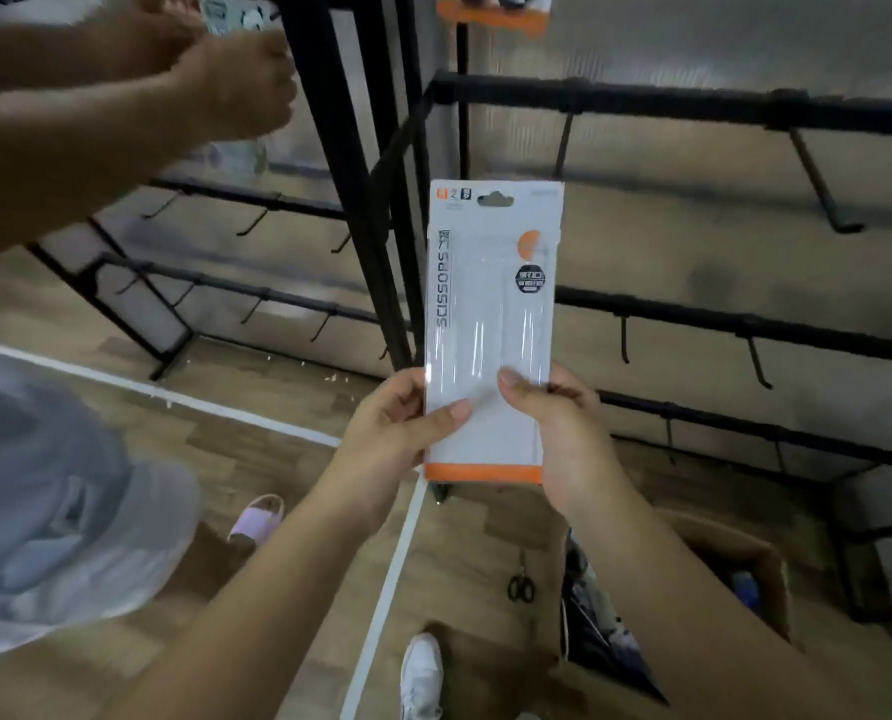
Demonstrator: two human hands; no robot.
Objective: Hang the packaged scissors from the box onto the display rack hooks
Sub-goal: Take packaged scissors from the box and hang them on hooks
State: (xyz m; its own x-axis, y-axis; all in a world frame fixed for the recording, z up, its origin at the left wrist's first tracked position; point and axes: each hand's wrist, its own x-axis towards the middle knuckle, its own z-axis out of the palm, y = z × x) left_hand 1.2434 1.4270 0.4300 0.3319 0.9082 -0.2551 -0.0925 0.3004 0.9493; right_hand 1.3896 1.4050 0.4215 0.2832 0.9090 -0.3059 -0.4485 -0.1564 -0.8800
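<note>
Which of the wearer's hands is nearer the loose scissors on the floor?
Right. The right hand sits almost straight above the scissors; the left hand is farther off to their left. Both grip the package.

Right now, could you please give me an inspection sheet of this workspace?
Surface: wood-look floor with a white line across it.
Job's things: scissors pack held upright in front of the rack; its hang hole is on no hook. One pack already hangs at the top. Open box at lower right.
Clutter: loose scissors on the floor beside the box.
Grippers: left hand and right hand both pinch the pack's lower part, thumbs on its face.
Cables: nothing seen.
Surroundings: a second person's hands work at the neighbouring rack, upper left; many hooks are bare.
</note>
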